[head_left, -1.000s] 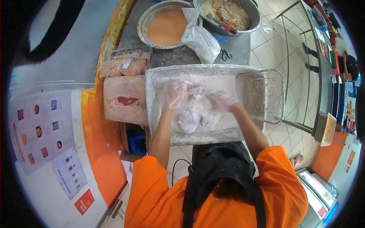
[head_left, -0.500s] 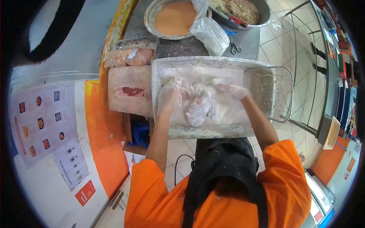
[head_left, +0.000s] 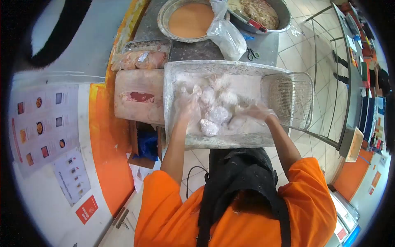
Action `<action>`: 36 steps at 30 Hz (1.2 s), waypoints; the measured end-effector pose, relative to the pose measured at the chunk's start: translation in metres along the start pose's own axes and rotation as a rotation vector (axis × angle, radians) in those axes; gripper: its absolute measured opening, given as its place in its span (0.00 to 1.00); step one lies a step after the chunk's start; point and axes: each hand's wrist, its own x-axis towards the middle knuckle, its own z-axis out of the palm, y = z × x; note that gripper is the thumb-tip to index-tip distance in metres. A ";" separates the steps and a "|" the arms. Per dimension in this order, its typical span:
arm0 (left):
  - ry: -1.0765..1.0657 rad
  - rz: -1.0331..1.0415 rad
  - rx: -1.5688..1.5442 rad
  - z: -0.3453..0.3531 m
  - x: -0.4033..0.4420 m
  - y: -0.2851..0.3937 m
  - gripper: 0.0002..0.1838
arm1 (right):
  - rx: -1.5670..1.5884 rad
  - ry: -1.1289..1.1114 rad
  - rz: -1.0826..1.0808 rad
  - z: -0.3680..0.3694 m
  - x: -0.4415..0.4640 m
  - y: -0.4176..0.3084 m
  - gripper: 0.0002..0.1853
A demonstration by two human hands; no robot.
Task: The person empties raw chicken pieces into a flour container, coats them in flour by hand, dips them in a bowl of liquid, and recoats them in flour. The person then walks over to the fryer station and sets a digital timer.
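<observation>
Flour-coated chicken pieces (head_left: 218,114) lie in a heap in the middle of a large grey tub (head_left: 230,142) of white flour (head_left: 251,84). My left hand (head_left: 189,105), in a clear plastic glove, is in the flour at the left of the heap, its fingers apart and close to the pieces. On the other side, my gloved right hand (head_left: 257,112) reaches inward with fingers stretched out, low over the flour beside the pieces. Neither hand visibly grips a piece. Flour and blur partly hide the fingertips.
A wire fry basket (head_left: 290,99) rests at the tub's right end. Behind stand a bowl of orange liquid (head_left: 191,20), a bowl of meat (head_left: 263,14), a plastic bag (head_left: 228,39) and scissors (head_left: 252,54). Bagged raw meat (head_left: 150,60) and a floured container (head_left: 140,111) are at left.
Both hands have come lower and nearer to me, the right one beside the heap. The chicken pieces have shifted and spread, with more separate white lumps showing.
</observation>
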 end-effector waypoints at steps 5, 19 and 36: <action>0.025 0.511 0.732 0.023 0.030 -0.060 0.22 | -0.301 -0.150 -0.080 0.062 0.039 0.107 0.29; 0.226 0.264 0.140 0.071 -0.032 0.030 0.08 | -0.191 0.585 0.216 0.045 0.029 0.024 0.19; 0.381 0.112 -0.094 -0.047 0.159 0.109 0.18 | -0.196 0.789 -0.212 -0.039 0.168 -0.189 0.16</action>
